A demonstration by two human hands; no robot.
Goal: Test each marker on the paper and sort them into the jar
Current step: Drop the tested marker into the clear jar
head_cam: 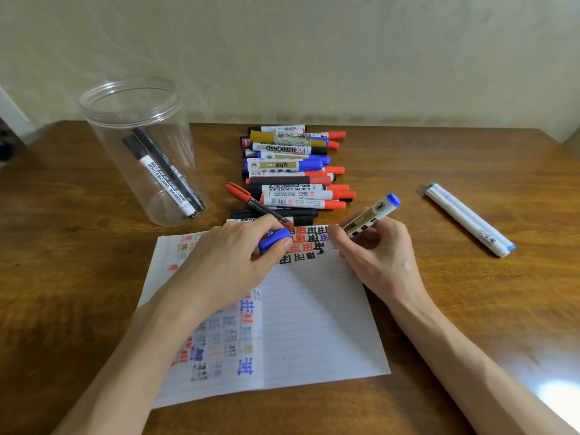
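Left grip [232, 255] curled round a blue plastic cap [274, 240]; right grip [376, 249] pinching an uncapped white-and-gold marker [372, 216], tip end down at the lined white paper [314, 324] on the brown wooden table [470, 309]. Testing step in hand, apparently. Next: a stroke, recapping, then into the clear plastic jar [106, 136], far left beside the pile of loose markers [292, 171].

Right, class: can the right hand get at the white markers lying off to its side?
Probably yes: only bare table lies between them, though the right hand grips a blue marker; the white markers lie uncovered.
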